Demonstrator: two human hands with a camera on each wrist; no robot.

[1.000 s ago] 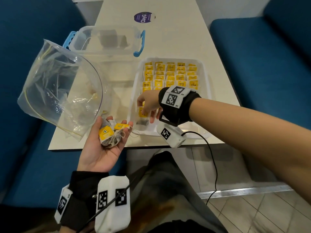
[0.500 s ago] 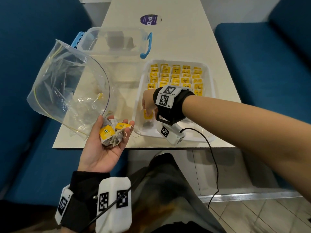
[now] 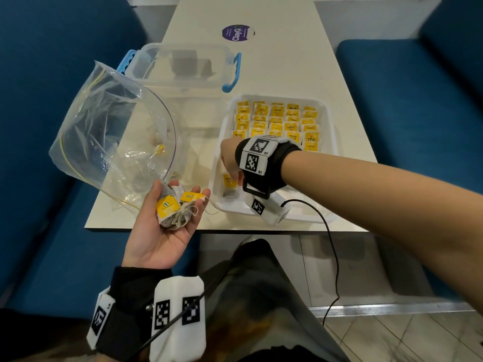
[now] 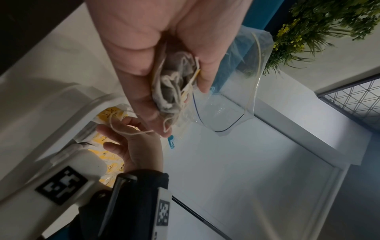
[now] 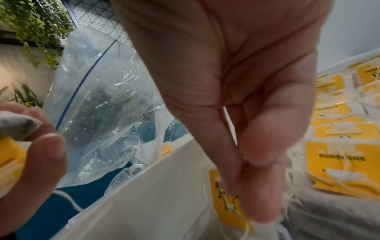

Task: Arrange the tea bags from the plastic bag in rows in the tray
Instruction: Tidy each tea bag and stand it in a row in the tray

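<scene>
- Your right hand [image 3: 230, 163] pinches a tea bag [image 3: 228, 179] at the tray's [image 3: 329, 118] 7 o'clock corner; its string can drag neighbours.
- Your left hand [image 3: 167, 226], palm up with fingers loosely curled around 2 tea bags [image 3: 173, 209], may spill them off the table edge.

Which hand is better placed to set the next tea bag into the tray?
Right. The right hand is already inside the tray, fingertips pinched at a tea bag tag. The left hand lies palm-up beside it, holding the remaining tea bags.

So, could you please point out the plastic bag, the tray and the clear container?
plastic bag [image 3: 104, 131]: head view, its crumpled clear side.
tray [image 3: 331, 126]: head view, its white right rim.
clear container [image 3: 162, 61]: head view, its transparent lid.
</scene>
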